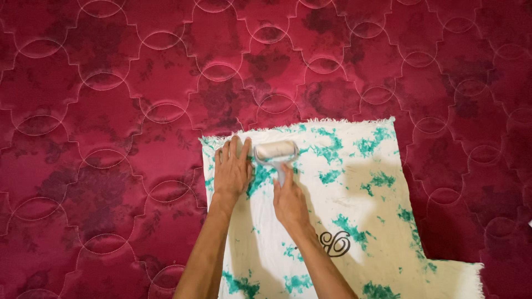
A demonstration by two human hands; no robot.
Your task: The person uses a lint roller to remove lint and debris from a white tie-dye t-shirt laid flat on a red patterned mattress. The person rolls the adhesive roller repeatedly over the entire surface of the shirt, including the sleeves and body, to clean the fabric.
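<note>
A cream cloth (pixel 354 210) with green tie-dye blotches and a dark embroidered mark lies flat on a red quilted mattress (pixel 111 111). My left hand (pixel 231 169) presses flat on the cloth near its top left corner, fingers spread. My right hand (pixel 289 202) grips the pale handle of a lint roller (pixel 275 151). The roller's white drum rests on the cloth just right of my left fingertips, close to the frayed top edge.
The red mattress with stitched curved patterns and dark floral patches fills the view around the cloth. The cloth's frayed right edge steps outward near the bottom right corner (pixel 465 271).
</note>
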